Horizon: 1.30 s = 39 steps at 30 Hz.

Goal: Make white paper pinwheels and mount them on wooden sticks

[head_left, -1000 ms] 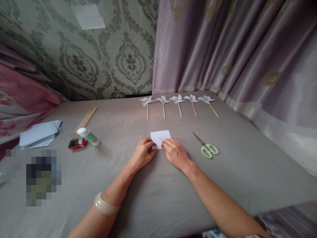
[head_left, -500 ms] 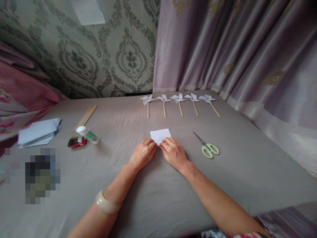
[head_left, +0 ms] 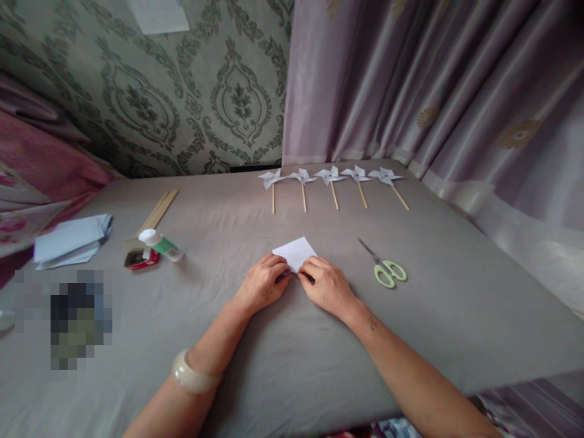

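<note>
My left hand [head_left: 265, 281] and right hand [head_left: 326, 285] pinch the near part of the paper [head_left: 296, 250], probably for keeping it steady; the scissors [head_left: 383, 267] lie apart, rightward.

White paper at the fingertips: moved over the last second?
Yes. The white paper has turned relative to the row of pinwheels: an edge faced them before, now a corner points toward them.

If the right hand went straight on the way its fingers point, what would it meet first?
Beyond the white paper it touches, the right hand would probably meet the left hand, just opposite; exact depth is unclear.
</note>
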Available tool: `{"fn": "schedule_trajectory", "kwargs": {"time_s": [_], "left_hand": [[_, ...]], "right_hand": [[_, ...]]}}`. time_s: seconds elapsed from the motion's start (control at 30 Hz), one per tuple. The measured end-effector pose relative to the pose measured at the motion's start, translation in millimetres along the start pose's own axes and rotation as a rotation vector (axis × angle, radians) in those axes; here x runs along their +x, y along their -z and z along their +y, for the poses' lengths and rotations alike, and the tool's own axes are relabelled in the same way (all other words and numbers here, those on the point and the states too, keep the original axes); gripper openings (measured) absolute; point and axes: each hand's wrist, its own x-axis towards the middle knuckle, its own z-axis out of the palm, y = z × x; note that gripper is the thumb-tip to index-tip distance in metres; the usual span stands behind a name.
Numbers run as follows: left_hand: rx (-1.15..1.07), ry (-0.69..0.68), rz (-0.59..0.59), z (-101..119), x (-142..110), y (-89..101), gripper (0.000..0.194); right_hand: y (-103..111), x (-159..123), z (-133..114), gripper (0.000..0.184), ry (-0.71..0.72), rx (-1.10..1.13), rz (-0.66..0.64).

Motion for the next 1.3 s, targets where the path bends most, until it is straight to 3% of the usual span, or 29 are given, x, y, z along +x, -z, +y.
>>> {"fn": "schedule_trajectory", "kwargs": {"time_s": [0.33,0.63,0.93,1.03,1.3], "left_hand": [[-0.020,0.024,0.004,5.1,1.1,2.4,0.022],[0.029,0.028,-0.008,2.4,1.4,-0.1,0.020],[0.024,0.067,-0.005,3.9,1.6,-2.5,0.020],[-0.044,0.131,0.016,5.1,3.0,-3.6,0.018],[-0.247,0.462,0.118,7.0,11.9,-14.2,0.014]], "right_hand": [[-5.4,3.3,0.7,0.014,-0.142,0.130,0.058],[-10.8,8.9,2.1,0.012,-0.277,0.217,0.078],[-13.3,11.6,5.6,0.012,-0.373,0.299,0.039],[-11.8,12.7,6.1,0.011,-0.376,0.310,0.035],[-13.1,13.3,8.9,0.010,-0.391,0.351,0.035]]}}
